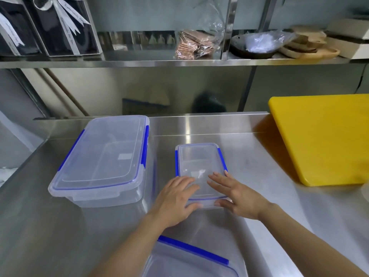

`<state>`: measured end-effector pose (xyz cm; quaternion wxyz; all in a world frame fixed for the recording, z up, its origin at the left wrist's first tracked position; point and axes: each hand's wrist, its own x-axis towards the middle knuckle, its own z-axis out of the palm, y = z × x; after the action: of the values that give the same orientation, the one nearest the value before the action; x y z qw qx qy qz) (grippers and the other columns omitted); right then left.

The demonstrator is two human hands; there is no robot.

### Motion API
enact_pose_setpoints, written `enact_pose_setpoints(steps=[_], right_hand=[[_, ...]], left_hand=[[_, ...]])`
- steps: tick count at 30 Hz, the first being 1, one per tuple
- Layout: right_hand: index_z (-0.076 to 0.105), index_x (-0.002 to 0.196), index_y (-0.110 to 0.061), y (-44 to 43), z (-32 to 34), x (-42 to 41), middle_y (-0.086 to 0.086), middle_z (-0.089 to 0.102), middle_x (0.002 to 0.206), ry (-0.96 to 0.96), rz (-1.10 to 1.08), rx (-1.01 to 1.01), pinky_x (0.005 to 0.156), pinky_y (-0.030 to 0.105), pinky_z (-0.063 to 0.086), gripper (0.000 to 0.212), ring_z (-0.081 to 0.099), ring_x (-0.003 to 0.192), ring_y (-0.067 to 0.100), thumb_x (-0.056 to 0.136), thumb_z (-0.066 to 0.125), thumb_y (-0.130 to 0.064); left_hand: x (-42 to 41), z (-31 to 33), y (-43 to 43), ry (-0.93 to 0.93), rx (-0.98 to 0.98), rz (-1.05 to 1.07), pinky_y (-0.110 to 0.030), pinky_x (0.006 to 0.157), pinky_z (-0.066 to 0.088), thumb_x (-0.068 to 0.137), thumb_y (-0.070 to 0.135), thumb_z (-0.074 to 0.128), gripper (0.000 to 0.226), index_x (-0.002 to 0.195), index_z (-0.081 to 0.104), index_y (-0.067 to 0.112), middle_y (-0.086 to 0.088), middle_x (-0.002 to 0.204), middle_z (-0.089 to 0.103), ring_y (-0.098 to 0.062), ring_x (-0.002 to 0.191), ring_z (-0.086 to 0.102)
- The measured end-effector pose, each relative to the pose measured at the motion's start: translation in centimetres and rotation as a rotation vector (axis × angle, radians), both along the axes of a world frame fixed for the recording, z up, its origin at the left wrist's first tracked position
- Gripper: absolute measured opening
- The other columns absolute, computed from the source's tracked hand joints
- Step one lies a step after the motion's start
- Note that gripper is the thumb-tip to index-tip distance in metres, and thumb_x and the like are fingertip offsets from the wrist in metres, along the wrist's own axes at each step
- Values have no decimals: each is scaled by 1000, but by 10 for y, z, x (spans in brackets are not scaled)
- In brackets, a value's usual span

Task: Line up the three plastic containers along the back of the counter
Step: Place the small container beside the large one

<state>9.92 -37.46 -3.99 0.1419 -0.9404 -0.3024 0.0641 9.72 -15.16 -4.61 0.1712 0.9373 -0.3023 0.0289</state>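
A large clear container [103, 156] with blue clips stands at the back left of the steel counter [249, 162]. A small clear container [197, 162] with blue clips sits in the middle. My left hand [175, 198] and my right hand [237, 196] grip its near end from both sides, fingers on the lid and thumbs at the front edge. A third clear container [189, 260] with a blue clip lies at the bottom edge, partly cut off and partly under my left forearm.
A yellow cutting board [323, 136] lies at the back right of the counter. A steel shelf [179, 61] above holds dark gift boxes, a bag of brown items, a pan and wooden boards. A steel backsplash runs behind the counter.
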Motion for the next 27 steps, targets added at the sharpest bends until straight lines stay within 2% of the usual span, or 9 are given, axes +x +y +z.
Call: enact_pose_setpoints(steps=[3,7,11,14,17,19,22,24,27], right_hand=[[31,139,-6,8,-5,24,11,31,149,-74,-44,44,112,18,-13,85,14,138,16,84,9,-68],[16,143,-6,21,-7,63,11,13,155,-71,-81,-15,109,18,-15,57,7,144,19,97,38,-32],[10,143,-7,33,-13,99,9,8,155,-79,-137,-73,108,22,-12,53,6,144,21,99,33,-24],[33,137,-3,37,-17,106,14,39,145,-111,-169,-78,110,40,11,48,36,135,30,99,25,-30],[51,126,-3,36,-23,109,13,60,127,-142,-196,-188,98,43,34,62,56,117,27,98,8,-39],[37,135,-3,40,-17,106,14,45,141,-152,-189,-193,107,41,26,53,44,130,28,98,18,-36],[2,145,-11,45,-12,99,5,4,157,-131,-255,-279,117,36,3,53,4,145,20,100,20,-32],[-1,145,-11,50,-8,89,6,3,158,-130,-296,-319,117,38,2,53,2,145,20,100,19,-32],[11,145,-11,54,-1,66,9,15,156,-149,-328,-249,115,40,14,57,15,143,25,98,28,-38]], left_hand=[[25,-3,0,14,33,45,-23,113,1,94,41,42,50,140,34,23,1,154,28,-14,143,17],[62,-15,2,30,133,108,-28,116,-2,99,33,29,49,146,16,22,4,158,10,-11,145,0],[95,-19,0,64,140,190,-33,118,2,101,25,26,49,147,11,22,4,159,4,-13,145,-7],[109,-21,1,82,136,204,-35,118,4,100,23,28,49,146,12,23,6,159,3,-13,145,-9],[106,-22,1,82,127,237,-37,118,2,100,19,31,51,146,12,25,7,159,4,-13,145,-9],[102,-19,-3,95,136,263,-40,118,2,100,17,32,52,146,11,26,7,159,4,-15,145,-9],[95,-9,-5,118,145,304,-40,118,4,100,22,28,49,146,11,27,5,159,6,-16,146,-3],[84,-1,-2,131,100,309,-37,118,6,99,28,32,50,146,14,29,4,158,12,-16,145,5],[57,15,10,175,-34,346,-39,115,20,95,39,41,53,144,23,29,1,150,35,-19,139,29]])
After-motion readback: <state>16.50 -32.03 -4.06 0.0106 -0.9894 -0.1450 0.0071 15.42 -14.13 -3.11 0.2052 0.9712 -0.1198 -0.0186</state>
